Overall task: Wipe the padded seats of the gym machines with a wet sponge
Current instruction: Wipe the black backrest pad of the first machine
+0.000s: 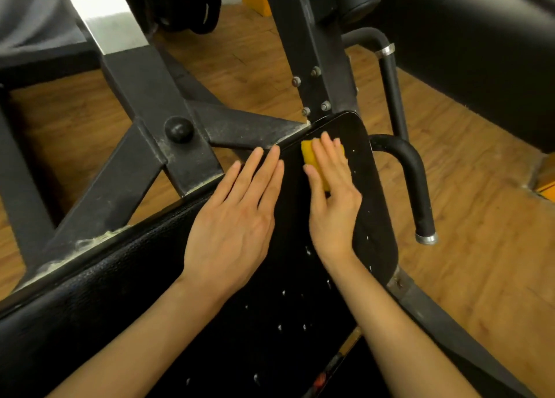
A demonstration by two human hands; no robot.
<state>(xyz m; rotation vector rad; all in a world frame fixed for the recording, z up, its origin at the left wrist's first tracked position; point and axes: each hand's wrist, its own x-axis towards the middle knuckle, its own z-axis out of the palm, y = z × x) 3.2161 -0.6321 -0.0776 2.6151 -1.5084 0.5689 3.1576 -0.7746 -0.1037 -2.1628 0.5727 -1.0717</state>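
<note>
Right fingers: we see the right hand [332, 198] laid flat, its fingers [326, 145] straight and close together, pressing down on the sponge [309, 154]; nothing is pinched.
Sponge: yellow, trapped under those fingers on the far end of the padded seat [372, 205]; we judge it light, soft and squashy, likely slick when wet; best held by a flat palm on top, or thumb and fingers on its short sides.
Left fingers: the left hand [237, 217] lies open just beside the right, fingers [264, 166] straight and slightly fanned, tips at the seat's left edge; it holds nothing.
Seat: black, smooth, flecked with pale droplets nearer the wrists than the fingers; we judge it firm with some give, slippery where wet.
Beyond the fingertips: a bolted black frame post [312, 67]; right of the right hand, a curved handle [416, 181]; wooden floor [480, 187] below.
</note>
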